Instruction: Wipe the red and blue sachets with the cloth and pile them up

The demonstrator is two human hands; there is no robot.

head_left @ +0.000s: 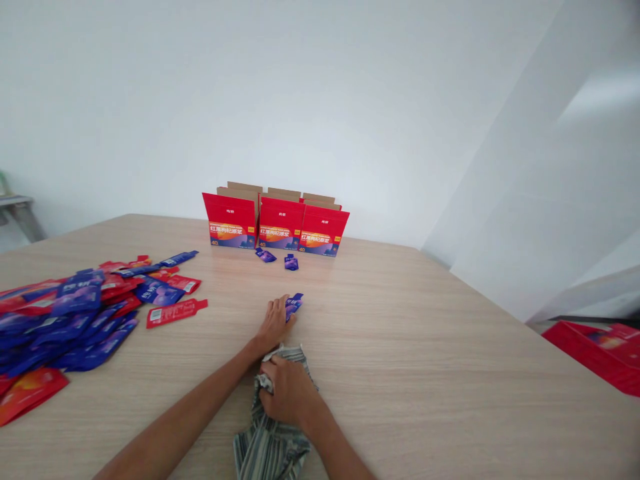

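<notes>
My left hand is closed at the left side of a purple pouch on the table, its fingers against the pouch. Nearer to me, my right hand grips a crumpled striped cloth, which hangs down toward the bottom of the view. Two small purple pouches, one at the left and one at the right, lie farther back in front of the boxes.
Open red boxes stand in rows at the back of the wooden table. A large heap of red and purple pouches covers the left side. Another red box is at the right edge.
</notes>
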